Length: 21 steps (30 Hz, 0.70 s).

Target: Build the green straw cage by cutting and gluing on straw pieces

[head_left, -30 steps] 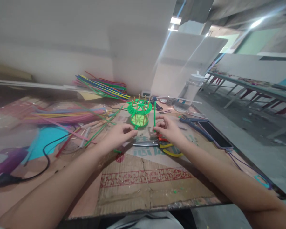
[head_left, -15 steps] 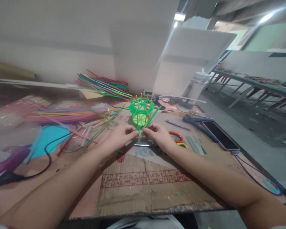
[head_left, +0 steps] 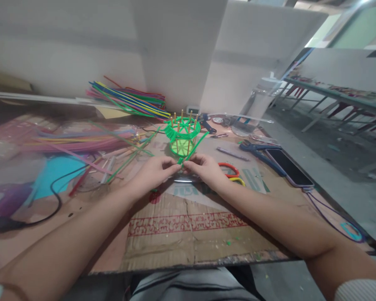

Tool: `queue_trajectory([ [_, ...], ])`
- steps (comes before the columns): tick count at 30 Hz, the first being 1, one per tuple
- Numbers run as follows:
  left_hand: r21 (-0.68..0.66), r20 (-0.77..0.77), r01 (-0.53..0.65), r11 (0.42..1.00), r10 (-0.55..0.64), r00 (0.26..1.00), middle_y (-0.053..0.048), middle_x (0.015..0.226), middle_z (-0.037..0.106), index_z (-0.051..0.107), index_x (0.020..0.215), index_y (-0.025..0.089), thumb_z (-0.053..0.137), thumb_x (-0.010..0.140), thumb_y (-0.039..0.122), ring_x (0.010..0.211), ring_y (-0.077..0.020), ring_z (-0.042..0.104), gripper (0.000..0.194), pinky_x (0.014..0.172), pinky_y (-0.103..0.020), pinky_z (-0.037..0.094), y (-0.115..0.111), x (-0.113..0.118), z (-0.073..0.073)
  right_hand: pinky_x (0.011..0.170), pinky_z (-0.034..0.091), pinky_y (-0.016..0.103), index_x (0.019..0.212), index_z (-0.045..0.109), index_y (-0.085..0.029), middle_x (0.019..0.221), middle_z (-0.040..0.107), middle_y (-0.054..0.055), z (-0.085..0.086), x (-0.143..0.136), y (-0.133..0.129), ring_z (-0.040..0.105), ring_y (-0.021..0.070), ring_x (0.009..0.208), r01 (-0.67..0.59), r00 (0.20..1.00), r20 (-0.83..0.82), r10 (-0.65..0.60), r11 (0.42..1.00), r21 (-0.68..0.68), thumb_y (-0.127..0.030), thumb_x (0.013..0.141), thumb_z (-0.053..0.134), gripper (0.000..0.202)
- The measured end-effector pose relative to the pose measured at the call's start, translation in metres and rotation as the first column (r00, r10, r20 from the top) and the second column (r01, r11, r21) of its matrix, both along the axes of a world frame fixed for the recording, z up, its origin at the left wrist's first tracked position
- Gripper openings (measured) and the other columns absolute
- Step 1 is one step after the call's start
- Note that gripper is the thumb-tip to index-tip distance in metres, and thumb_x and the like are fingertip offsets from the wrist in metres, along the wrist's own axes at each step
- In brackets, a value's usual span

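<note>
Just in front of a green round frame (head_left: 183, 128) with upright wooden sticks, both hands meet. A green strip (head_left: 198, 145) slants up to the right from the fingers of my right hand (head_left: 203, 168), which pinch it. My left hand (head_left: 163, 169) is closed too, its thumb and finger pinching a short green end beside the right fingertips. Below the frame's upper ring sits a light green disc (head_left: 181, 147), joined to it by the sticks.
Red and yellow scissor handles (head_left: 228, 169), a pen (head_left: 233, 154), blue pliers (head_left: 263, 155) and a phone (head_left: 288, 168) lie right. Coloured strips (head_left: 128, 100) are piled behind left; a purple glue gun (head_left: 11, 200) and cable lie left. A bottle (head_left: 258, 102) stands back right.
The view has tilted down and shifted slightly, so the table sits higher in it. My two hands have come closer together, still pinching the green pieces.
</note>
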<state>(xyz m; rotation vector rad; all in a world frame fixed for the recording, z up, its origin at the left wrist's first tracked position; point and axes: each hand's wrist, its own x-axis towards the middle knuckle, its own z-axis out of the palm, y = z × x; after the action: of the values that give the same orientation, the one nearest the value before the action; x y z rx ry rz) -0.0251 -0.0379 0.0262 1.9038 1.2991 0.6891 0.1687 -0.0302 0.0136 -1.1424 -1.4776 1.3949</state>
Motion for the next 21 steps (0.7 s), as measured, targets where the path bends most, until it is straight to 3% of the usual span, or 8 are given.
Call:
queue_trajectory([
  [8,0.128,-0.073,0.074,0.989,-0.065,0.995,-0.003,0.073,0.067,0.071,0.079,0.016,0.053,0.089,0.045,0.069,-0.0167,0.056,0.036,0.062,-0.027,0.038,0.0004,-0.0020,-0.0009,0.060,0.050,0.025,0.077,0.061,-0.019,0.068,0.069,-0.001,-0.0005,0.0003,0.0001,0.066,0.0141,0.063,-0.013,1.000,-0.007,0.013,1.000,0.010,-0.040,0.075,0.075,0.024],
  [21,0.088,-0.035,0.125,0.988,-0.123,0.992,-0.002,0.070,0.066,0.072,0.079,0.016,0.054,0.089,0.043,0.065,-0.0148,0.056,0.033,0.060,-0.026,0.038,-0.0015,-0.0022,0.0012,0.055,0.047,0.024,0.075,0.070,-0.017,0.062,0.067,-0.001,0.0029,-0.0001,-0.0021,0.061,0.0126,0.057,-0.003,0.998,0.060,0.004,1.000,-0.023,-0.042,0.073,0.077,0.026],
])
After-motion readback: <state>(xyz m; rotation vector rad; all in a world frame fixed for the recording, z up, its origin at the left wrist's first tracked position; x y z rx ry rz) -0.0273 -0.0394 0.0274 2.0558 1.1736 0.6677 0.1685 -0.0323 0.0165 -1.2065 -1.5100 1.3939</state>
